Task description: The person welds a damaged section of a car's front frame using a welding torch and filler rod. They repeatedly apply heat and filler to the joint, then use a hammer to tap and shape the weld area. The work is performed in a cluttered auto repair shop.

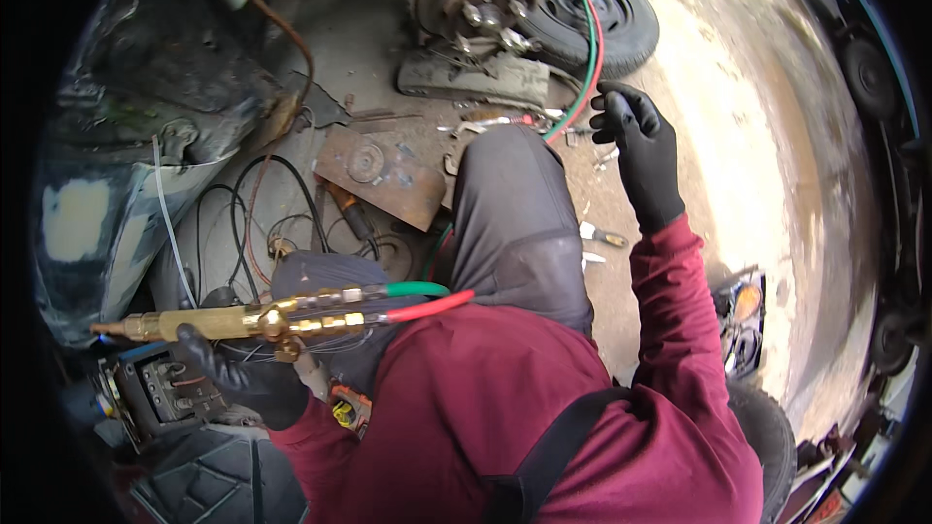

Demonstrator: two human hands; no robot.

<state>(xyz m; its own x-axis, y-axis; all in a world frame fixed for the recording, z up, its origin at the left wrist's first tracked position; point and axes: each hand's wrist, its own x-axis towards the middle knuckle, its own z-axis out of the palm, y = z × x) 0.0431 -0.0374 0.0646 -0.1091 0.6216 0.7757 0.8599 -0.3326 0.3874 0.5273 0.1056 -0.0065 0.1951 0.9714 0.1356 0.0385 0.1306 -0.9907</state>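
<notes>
My left hand [238, 378], in a black glove, is closed around the brass body of a gas torch [214, 323]. The torch lies level across the left of the view, its copper tip [109, 329] pointing left with a small blue glow beside it. From its valve end a green hose [416, 288] and a red hose [432, 307] run right, over my lap. My right hand [641, 141], also gloved in black, is raised beyond my right knee, near the far stretch of the two hoses. Its fingers are loosely bent and apart, with nothing visible in them.
A damaged car body panel [107, 204] stands at left, close to the torch tip. Ahead are a brake disc assembly [476, 0], a wheel [612, 15] and a rusty metal plate [379, 175]. An angle grinder [351, 218] and black cables lie beside my leg; a headlight [743, 315] is at right.
</notes>
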